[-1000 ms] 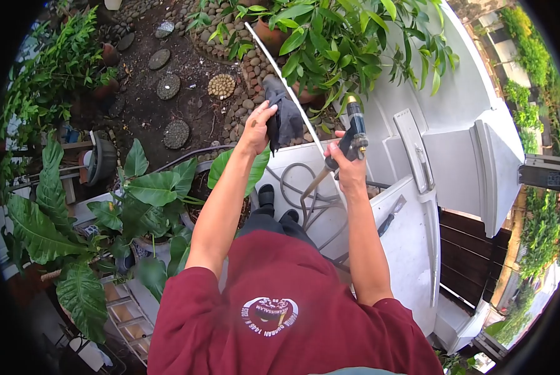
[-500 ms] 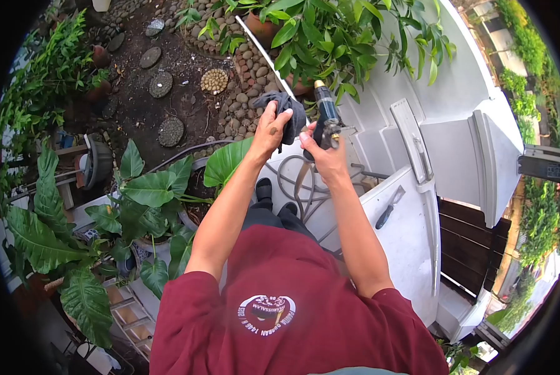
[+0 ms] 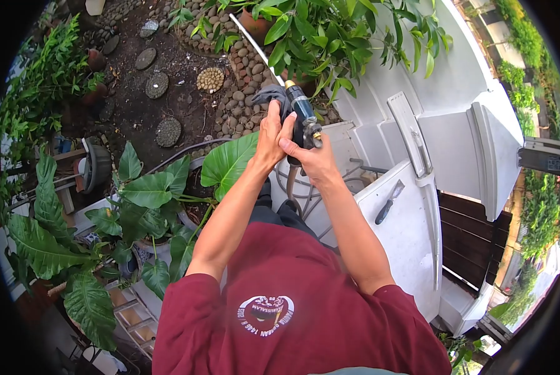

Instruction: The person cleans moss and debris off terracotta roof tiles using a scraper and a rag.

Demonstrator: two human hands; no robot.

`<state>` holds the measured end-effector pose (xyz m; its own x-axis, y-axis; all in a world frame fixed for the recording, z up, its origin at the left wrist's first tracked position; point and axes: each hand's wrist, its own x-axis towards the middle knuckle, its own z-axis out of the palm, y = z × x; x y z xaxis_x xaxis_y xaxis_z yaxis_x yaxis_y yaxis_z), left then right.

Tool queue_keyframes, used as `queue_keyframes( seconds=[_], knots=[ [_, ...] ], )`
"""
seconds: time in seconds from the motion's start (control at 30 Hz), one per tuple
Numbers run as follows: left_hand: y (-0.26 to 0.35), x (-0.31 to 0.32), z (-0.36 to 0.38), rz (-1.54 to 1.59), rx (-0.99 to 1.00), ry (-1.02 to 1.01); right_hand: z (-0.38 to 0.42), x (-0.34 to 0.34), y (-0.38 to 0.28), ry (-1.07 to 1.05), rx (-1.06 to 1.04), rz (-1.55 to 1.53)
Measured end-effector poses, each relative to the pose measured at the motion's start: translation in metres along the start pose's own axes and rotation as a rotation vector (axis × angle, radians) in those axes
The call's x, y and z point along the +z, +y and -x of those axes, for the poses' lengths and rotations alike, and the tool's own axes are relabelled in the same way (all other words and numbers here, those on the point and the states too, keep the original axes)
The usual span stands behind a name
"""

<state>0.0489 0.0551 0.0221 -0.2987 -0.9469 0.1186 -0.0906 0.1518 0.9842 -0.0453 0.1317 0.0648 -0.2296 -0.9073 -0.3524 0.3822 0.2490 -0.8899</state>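
Observation:
My right hand (image 3: 316,164) is closed around the handle of a dark spray gun (image 3: 301,107) with a brass tip, which points away from me. A brass fitting shows at its side, and a hose (image 3: 291,181) runs down below it. In my left hand (image 3: 270,136) is a bunched dark grey cloth (image 3: 270,94), pressed close to the gun's left side. Both hands meet at the gun, and some fingers are hidden behind it.
A putty knife (image 3: 390,202) lies on the white ledge (image 3: 411,240) to my right. Leafy plants (image 3: 330,37) hang ahead, with large potted leaves (image 3: 148,189) at left. Stepping stones (image 3: 168,132) and pebbles dot the soil. Coiled hose lies near my feet.
My hands have come together, bringing the cloth against the spray gun. The gun has moved left and now tilts more to the left.

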Motion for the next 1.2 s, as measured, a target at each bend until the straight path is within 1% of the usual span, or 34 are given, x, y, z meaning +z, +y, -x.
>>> queue_keyframes(
  seconds=[0.03, 0.13, 0.17, 0.27, 0.33, 0.4, 0.53, 0.57, 0.67, 0.77, 0.8, 0.83, 0.93, 1.07, 1.2],
  knots=[
    [-0.001, 0.001, 0.002, -0.013, 0.062, 0.026, 0.002, -0.001, 0.000, -0.020, 0.013, -0.010],
    [0.004, 0.002, 0.006, 0.010, -0.063, -0.007, 0.004, -0.006, 0.002, -0.046, 0.021, 0.016],
    [0.008, 0.003, 0.008, 0.039, -0.009, 0.022, 0.004, -0.007, 0.003, -0.045, 0.012, 0.003],
    [0.002, 0.009, 0.013, 0.039, 0.020, 0.051, 0.008, -0.007, 0.004, -0.028, 0.001, -0.025],
    [0.000, 0.012, 0.015, 0.067, -0.007, 0.049, 0.011, -0.008, 0.002, 0.000, 0.013, -0.020],
    [-0.001, 0.013, 0.016, 0.091, -0.029, 0.041, 0.010, -0.012, 0.005, -0.019, -0.001, -0.023],
    [0.006, 0.011, 0.016, 0.013, -0.070, -0.001, 0.012, -0.009, 0.001, 0.007, -0.021, -0.017],
    [0.009, 0.011, 0.015, 0.027, -0.065, 0.016, 0.013, -0.010, 0.001, -0.019, -0.027, -0.032],
    [0.009, 0.011, 0.012, 0.141, -0.163, 0.033, 0.007, -0.010, -0.001, -0.077, -0.047, -0.054],
    [-0.002, 0.017, 0.009, 0.245, -0.152, 0.076, 0.005, -0.015, 0.002, -0.084, -0.055, -0.021],
    [0.002, 0.017, 0.007, 0.281, -0.149, 0.085, 0.003, -0.018, 0.003, -0.098, -0.062, -0.008],
    [0.005, 0.010, 0.009, 0.240, -0.246, 0.011, 0.003, -0.020, 0.004, -0.112, -0.068, 0.003],
    [0.017, 0.012, 0.007, 0.391, -0.286, 0.080, 0.005, -0.019, 0.000, -0.084, -0.071, -0.016],
    [0.023, 0.008, 0.007, 0.287, -0.299, 0.058, 0.007, -0.015, -0.004, -0.079, -0.034, -0.041],
    [0.020, 0.009, 0.010, 0.160, -0.203, 0.049, 0.007, -0.016, 0.006, -0.048, -0.048, 0.034]
  ],
)
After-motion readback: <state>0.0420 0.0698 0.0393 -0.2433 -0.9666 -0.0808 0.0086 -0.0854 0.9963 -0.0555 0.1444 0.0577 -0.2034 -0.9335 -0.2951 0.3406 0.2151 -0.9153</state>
